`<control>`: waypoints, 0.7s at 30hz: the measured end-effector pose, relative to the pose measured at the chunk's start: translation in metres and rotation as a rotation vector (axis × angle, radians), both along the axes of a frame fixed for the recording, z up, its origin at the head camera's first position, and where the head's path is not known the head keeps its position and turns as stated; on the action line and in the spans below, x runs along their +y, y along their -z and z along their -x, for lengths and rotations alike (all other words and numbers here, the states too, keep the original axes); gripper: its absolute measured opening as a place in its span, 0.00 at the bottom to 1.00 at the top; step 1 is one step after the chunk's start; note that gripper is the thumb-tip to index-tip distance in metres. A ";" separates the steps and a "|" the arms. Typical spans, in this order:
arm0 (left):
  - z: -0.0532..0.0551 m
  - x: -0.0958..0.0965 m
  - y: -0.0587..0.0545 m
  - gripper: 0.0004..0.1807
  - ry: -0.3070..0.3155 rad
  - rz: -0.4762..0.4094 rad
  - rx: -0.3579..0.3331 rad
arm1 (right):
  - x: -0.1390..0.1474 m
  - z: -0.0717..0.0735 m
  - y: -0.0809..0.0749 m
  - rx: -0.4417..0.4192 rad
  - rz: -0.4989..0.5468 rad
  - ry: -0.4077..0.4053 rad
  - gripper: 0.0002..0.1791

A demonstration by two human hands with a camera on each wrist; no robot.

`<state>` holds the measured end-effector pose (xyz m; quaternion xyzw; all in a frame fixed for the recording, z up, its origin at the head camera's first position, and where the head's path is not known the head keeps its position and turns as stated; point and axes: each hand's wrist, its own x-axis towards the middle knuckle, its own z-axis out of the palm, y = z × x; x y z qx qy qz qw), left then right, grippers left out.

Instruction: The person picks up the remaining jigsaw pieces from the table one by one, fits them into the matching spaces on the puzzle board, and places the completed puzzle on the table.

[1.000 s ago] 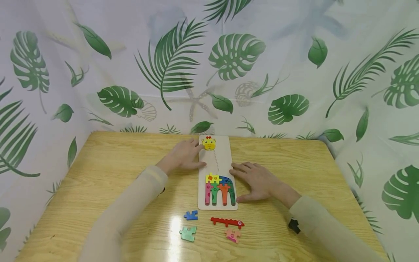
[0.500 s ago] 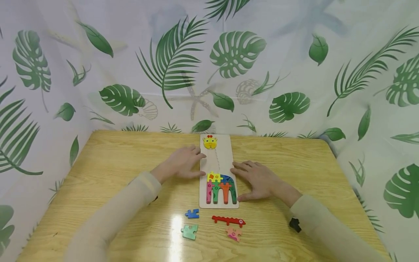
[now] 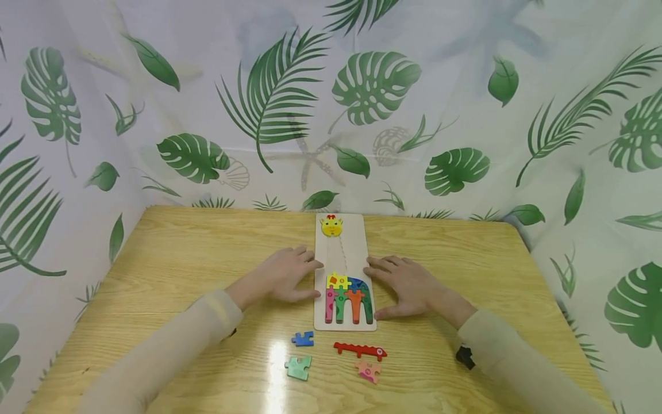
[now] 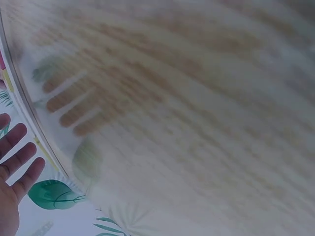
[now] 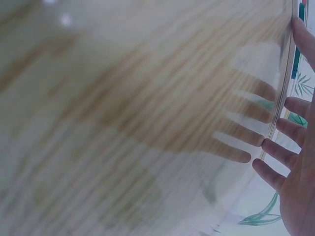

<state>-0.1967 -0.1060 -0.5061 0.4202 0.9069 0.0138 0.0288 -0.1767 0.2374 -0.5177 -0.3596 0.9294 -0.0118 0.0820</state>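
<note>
A pale wooden puzzle board lies upright on the table between my two hands. Its top carries a yellow giraffe head piece. Lower down, fitted pieces form a body: a yellow piece, a blue one, and pink, green and orange leg pieces. My left hand has its fingers extended, tips right at the board's left edge. On the opposite side my right hand spreads its fingers, with fingertips and thumb at the right edge. Both wrist views show straight, separated fingers beside the board's edge.
Loose pieces lie below the board: a blue piece, a green piece, a long red caterpillar-shaped strip and a pink piece. A leaf-print cloth hangs behind the glossy wooden table.
My left hand has slid down along the board's left edge, from beside the giraffe head to beside the body. The right hand and the loose pieces stay in place.
</note>
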 end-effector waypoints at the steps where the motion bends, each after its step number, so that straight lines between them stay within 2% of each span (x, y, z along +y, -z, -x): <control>1: -0.001 -0.001 0.000 0.40 0.001 -0.003 0.004 | 0.000 0.000 -0.001 -0.001 -0.001 0.001 0.59; 7: -0.009 -0.004 -0.002 0.39 0.007 -0.024 0.033 | 0.000 -0.001 -0.006 -0.001 -0.006 0.001 0.59; 14: -0.030 -0.009 -0.010 0.37 0.030 -0.008 0.001 | 0.000 0.000 -0.004 -0.004 0.010 -0.004 0.59; 21: -0.049 -0.016 -0.003 0.37 0.065 -0.011 -0.015 | 0.000 0.000 -0.004 0.006 0.010 -0.011 0.58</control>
